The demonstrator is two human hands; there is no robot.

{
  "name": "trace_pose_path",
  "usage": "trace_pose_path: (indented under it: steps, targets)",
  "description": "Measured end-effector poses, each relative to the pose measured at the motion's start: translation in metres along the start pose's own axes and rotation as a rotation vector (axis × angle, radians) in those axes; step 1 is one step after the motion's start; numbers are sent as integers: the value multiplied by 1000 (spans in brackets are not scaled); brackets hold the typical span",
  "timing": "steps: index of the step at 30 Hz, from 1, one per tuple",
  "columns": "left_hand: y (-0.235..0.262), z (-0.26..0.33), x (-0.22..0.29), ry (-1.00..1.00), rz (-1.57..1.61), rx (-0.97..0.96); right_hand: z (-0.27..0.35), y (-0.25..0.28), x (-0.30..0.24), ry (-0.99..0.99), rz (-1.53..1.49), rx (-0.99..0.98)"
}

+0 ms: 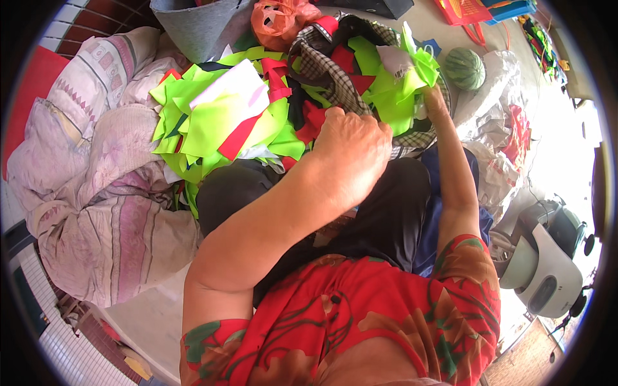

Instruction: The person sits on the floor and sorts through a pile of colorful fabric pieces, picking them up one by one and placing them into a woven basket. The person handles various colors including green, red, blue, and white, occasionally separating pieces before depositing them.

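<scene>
My left hand (357, 151) is closed in a fist above my dark-trousered knees, beside the near edge of a black-and-white checked cloth (330, 74). Its fingertips are turned away, so anything in them is hidden. My right hand (432, 100) grips a bunch of neon yellow-green fabric scraps (396, 106); the scraps cover most of its fingers. The checked cloth lies bunched around these scraps, with red pieces (344, 58) and dark ones among them. To the left of my left hand is a big loose heap of neon scraps (225, 128), topped by a pale pink piece (232, 87).
Bulky pale patterned cloth bundles (122, 161) lie at the left. A grey bucket (193, 29) and an orange plastic bag (280, 22) stand at the back. On the right are a green striped melon (465, 69), white plastic bags (499, 96) and a white-and-grey machine (547, 270).
</scene>
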State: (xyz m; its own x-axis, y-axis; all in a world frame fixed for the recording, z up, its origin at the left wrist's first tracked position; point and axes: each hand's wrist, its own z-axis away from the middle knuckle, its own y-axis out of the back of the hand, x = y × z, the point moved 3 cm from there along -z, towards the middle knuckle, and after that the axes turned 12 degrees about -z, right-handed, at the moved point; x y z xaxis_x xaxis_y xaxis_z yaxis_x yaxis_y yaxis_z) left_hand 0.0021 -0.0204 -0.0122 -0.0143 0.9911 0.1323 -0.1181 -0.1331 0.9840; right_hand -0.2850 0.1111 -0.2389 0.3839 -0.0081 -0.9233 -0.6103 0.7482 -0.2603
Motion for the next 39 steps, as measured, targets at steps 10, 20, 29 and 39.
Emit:
trace_pose_path:
  steps: [10, 20, 29, 39]
  targets:
    - [3, -10, -25, 62, 7, -32, 25, 1, -8, 124, 956, 346]
    - [11, -11, -36, 129, 46, -53, 55, -14, -59, 326, 1078, 478]
    - [15, -10, -44, 158, 37, -16, 66, 8, -44, 277, -659, 579]
    - [17, -14, -43, 150, 66, 176, 93, -102, -83, 263, -1305, -179]
